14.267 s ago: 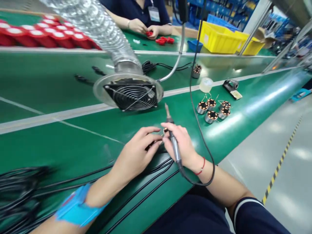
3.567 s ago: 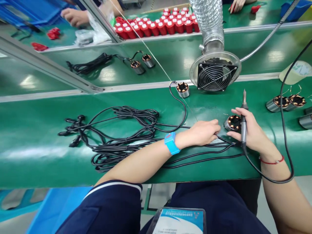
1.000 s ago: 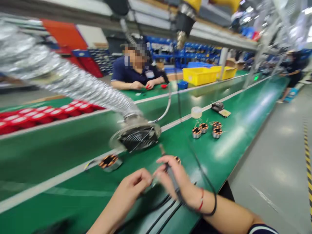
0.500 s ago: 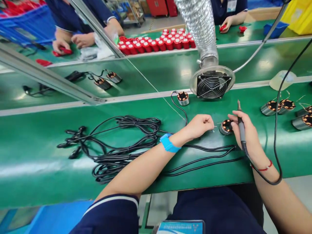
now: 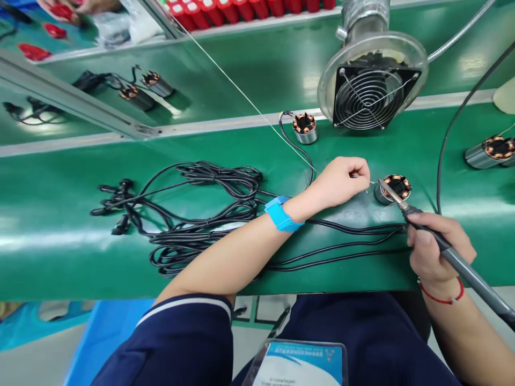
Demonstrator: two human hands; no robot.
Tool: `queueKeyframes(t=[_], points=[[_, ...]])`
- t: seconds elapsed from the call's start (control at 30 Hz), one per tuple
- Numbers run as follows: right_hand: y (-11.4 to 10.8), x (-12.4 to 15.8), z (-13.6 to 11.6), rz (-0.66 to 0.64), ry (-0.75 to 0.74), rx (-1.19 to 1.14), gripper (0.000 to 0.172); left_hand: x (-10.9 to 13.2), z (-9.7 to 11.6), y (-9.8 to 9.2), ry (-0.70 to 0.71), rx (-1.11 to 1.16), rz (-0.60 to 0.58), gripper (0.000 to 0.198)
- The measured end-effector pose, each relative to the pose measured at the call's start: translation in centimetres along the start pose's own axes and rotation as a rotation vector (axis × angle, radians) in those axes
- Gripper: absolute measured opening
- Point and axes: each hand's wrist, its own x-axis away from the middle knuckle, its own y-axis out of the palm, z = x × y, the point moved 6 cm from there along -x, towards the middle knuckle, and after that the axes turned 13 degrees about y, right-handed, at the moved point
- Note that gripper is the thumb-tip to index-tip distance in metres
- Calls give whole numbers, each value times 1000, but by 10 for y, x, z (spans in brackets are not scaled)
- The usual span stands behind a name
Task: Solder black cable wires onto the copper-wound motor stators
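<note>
My left hand is closed in a pinch, and a bit of black cable shows between the fingers. Short thin wire ends stick out from it toward a motor stator, a steel ring with copper windings. A thin pale wire, perhaps solder, slants down from above to the back of this hand, where it disappears. My right hand grips a soldering iron by its grey handle. The iron's tip is at the left rim of the stator, by the wire ends; whether they touch I cannot tell.
Bundled black cables lie left and under my left forearm. A second stator with a cable stands behind, near a fume extractor fan. More stators are at the right. A divider runs along the back.
My right hand has turned and lowered the soldering iron, bringing its tip from upright in the air to the stator's rim. My left hand has stayed pinched beside the stator. The view has tilted downward.
</note>
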Motion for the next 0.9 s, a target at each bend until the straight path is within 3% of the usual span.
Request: queueKeyframes(t=[0.1,0.53,0.7,0.9], points=[[2,-2,-10,11,-113,-24,15,-1,2,0,33,-11,-8,10],[2,-4,-10,57,-99,-56,19,-1,7,0,108,-131,2,13],[1,-5,-13,87,-168,-95,21,-1,7,0,126,-151,11,14],[5,-5,-14,59,-134,-74,21,-2,6,1,131,-156,8,15]])
